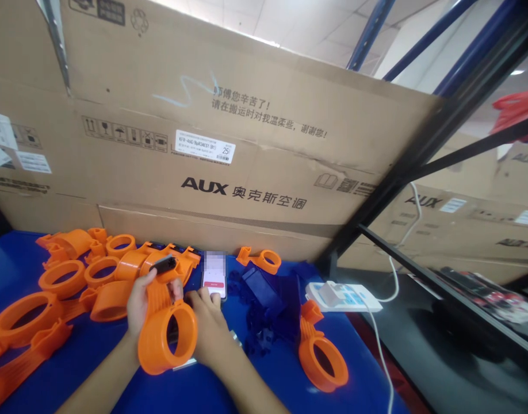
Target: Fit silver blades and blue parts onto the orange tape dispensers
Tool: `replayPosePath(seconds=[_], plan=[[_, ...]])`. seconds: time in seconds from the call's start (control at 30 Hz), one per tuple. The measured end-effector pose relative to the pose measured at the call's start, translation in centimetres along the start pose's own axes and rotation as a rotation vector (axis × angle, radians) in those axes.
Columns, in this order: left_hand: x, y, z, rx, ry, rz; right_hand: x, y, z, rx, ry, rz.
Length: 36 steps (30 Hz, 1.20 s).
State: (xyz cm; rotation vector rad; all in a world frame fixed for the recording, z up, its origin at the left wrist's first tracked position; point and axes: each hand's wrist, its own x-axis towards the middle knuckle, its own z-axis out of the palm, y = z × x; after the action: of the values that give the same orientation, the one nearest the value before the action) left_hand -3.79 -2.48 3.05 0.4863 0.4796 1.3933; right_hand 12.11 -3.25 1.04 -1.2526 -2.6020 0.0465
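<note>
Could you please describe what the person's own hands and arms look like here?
Both the left hand and right hand are bare, without gloves. The forearms are bare too, with no sleeves in view and no visible markings.

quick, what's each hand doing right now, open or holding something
Left hand: closed, holding an orange ringed part.
Right hand: fingers curled, beside that part; whether it grips anything cannot be told.

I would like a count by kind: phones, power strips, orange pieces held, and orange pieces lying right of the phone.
Phone: 1
Power strip: 1
Orange piece held in the left hand: 1
Orange pieces right of the phone: 2
Total: 5
</note>
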Motion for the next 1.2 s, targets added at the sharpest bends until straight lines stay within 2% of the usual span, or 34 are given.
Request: replayPosePath(seconds=[0.2,0.37,0.57,0.73,1.0,1.2], plan=[[0.1,0.2,-0.1,-0.001,-0.012,0.002,0.0,0.1,-0.1,0.008,-0.005,-0.022],[-0.1,0.7,0.2,-0.038,0.024,0.041,0.0,0.5,-0.3,0.009,0.022,-0.002],[-0.3,1.1,0.5,-0.025,-0.039,0.038,-0.3,0.6,-0.5,0.018,0.040,-0.002],[-0.3,1.1,0.6,-0.006,-0.042,0.077,-0.4,0.3,-0.3,-0.021,0.017,-0.038],[-0.5,1.2,0.5,0.000,-0.094,0.011,-0.1,0.3,-0.6,-0.031,0.021,-0.016],[0.1,1.2,-0.3,-0.023,-0.044,0.044,-0.3,0.1,-0.4,-0.058,0.004,-0.009]])
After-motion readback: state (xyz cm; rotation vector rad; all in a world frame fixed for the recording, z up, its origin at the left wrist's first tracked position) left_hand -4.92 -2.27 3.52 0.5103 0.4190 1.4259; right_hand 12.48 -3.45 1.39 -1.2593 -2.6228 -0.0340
